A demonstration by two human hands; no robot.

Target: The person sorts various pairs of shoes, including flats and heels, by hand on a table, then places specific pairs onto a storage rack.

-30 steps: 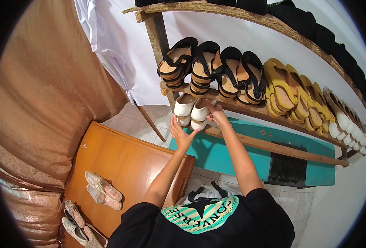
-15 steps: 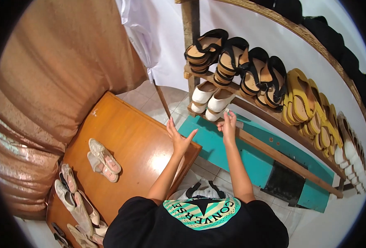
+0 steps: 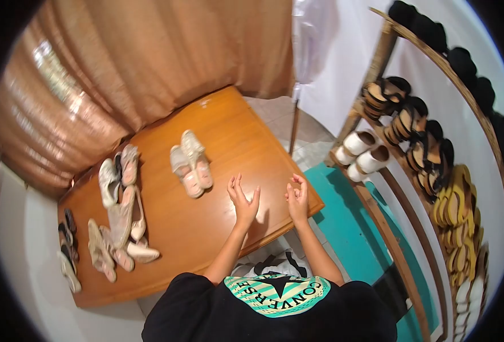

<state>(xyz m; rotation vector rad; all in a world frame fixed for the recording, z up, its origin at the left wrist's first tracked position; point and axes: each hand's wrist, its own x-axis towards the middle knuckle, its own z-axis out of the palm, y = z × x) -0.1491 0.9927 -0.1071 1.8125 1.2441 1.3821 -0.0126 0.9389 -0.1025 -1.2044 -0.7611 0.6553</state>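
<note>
My left hand (image 3: 244,200) is raised over the wooden table (image 3: 166,256), fingers apart and holding nothing. To its right, my right hand (image 3: 297,199) hovers near the table's right edge, its fingers loosely curled and apart, with nothing visible in it. A pair of beige mesh slip-on shoes (image 3: 190,164) lies on the table, up and left of my left hand. Two white sandals (image 3: 361,155) stand side by side on the lower level of the wooden rack, right of my right hand.
Several loose shoes (image 3: 121,211) lie along the table's left part. The wooden rack (image 3: 388,228) at right bears black sandals (image 3: 406,122) and yellow sandals (image 3: 457,216). A teal board (image 3: 334,196) is beneath it. Brown curtains (image 3: 178,45) hang behind the table.
The view has turned left, so the table fills more of the middle and the rack sits farther right. Both hands have moved away from the white sandals and are over the table.
</note>
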